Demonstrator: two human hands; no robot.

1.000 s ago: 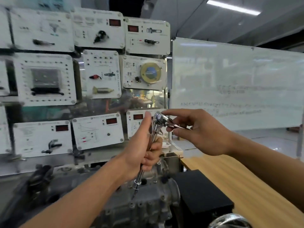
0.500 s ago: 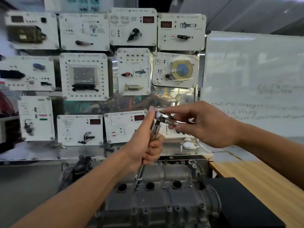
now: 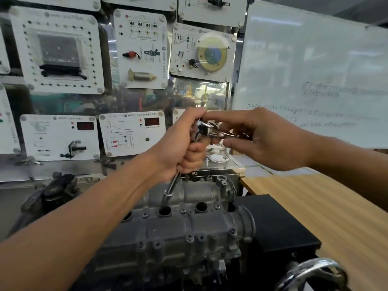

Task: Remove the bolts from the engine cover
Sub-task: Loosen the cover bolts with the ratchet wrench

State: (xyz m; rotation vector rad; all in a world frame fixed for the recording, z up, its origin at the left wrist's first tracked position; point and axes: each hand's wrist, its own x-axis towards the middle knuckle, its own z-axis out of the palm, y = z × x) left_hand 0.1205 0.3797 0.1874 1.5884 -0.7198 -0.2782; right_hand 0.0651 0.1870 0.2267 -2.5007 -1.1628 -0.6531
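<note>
The engine cover (image 3: 189, 234) sits before the panel board (image 3: 130, 133). A black box (image 3: 273, 221) lies just right of it, the wooden table (image 3: 325, 206) farther right, and the whiteboard (image 3: 315, 70) behind.

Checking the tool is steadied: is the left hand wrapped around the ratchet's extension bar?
Yes, the left hand grips the extension bar just below the ratchet head, while the right hand pinches the ratchet handle.
</note>
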